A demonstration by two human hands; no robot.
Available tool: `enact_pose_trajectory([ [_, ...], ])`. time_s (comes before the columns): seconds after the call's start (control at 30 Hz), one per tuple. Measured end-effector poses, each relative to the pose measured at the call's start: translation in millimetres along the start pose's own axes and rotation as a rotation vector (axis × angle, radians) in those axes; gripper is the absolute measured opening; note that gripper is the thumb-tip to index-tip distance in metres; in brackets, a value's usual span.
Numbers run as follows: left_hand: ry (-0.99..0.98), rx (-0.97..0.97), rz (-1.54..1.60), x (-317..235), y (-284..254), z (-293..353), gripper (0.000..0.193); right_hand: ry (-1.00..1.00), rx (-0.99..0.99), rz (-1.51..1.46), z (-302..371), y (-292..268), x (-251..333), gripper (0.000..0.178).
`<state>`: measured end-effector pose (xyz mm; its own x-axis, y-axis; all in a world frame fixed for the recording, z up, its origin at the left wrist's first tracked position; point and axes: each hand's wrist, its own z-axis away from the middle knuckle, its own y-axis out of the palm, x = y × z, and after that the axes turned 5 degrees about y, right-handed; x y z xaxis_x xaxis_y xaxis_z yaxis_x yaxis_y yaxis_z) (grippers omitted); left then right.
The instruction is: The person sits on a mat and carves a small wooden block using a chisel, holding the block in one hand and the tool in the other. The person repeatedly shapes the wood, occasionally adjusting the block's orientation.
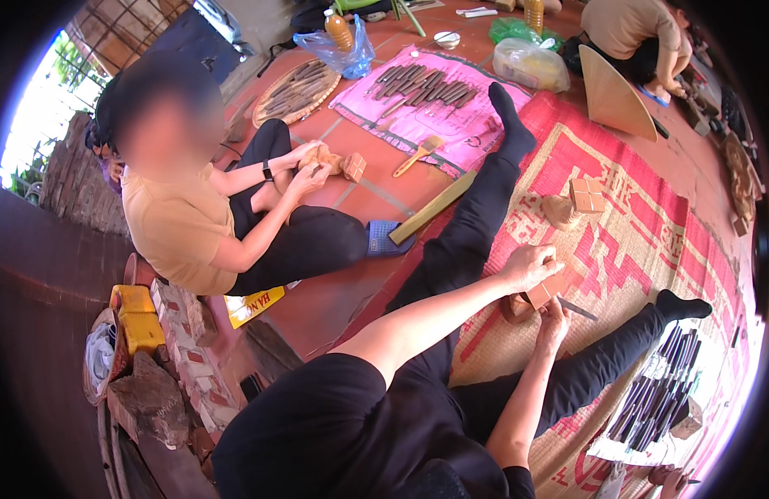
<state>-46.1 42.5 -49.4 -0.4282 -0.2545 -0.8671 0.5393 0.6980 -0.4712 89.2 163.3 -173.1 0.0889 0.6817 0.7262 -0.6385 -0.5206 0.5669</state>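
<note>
A reddish-brown wooden block (547,290) with a rounded carved part (517,310) is between my two hands, above the mat. My left hand (530,268) is closed, its curled fingers against the block's upper edge; their exact grip is partly hidden. Just below the block, my right hand (553,324) is closed around a carving chisel. The chisel's thin dark blade (577,309) sticks out to the right, and its handle is hidden in my fingers. Farther out on the mat lies a similar carving (561,212) with a square block end (587,196).
My outstretched legs flank the red-patterned mat (626,249). At right, dark-handled tools (659,391) lie on white sheets. A person (181,220) at left holds another carving (326,160). More tools (426,86) cover a pink cloth (368,104), near a brush (419,155) and a conical hat (613,98).
</note>
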Motion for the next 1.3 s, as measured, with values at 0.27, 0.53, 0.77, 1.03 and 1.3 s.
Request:
enact_pose_trajectory([
  [0.27,-0.013,0.032,-0.003,-2.0,-3.2,0.0,0.037,-0.032,-0.071,-0.025,-7.8,-17.4,1.1,0.019],
  [0.53,-0.037,0.033,-0.037,-5.6,-5.1,0.6,0.034,-0.018,-0.19,0.035,0.8,1.1,-1.4,0.017],
  [0.77,-0.029,0.018,-0.009,-7.9,-3.9,0.8,0.033,-0.003,-0.082,0.048,-4.1,6.7,-3.5,0.014],
  [1.03,-0.035,0.016,-0.006,-5.3,-5.2,2.0,0.031,-0.029,-0.081,-0.004,-0.5,6.8,10.0,0.02],
  [1.3,-0.027,0.021,0.001,-9.9,-7.7,3.4,0.029,-0.039,-0.174,0.062,-1.9,0.4,5.8,0.018],
])
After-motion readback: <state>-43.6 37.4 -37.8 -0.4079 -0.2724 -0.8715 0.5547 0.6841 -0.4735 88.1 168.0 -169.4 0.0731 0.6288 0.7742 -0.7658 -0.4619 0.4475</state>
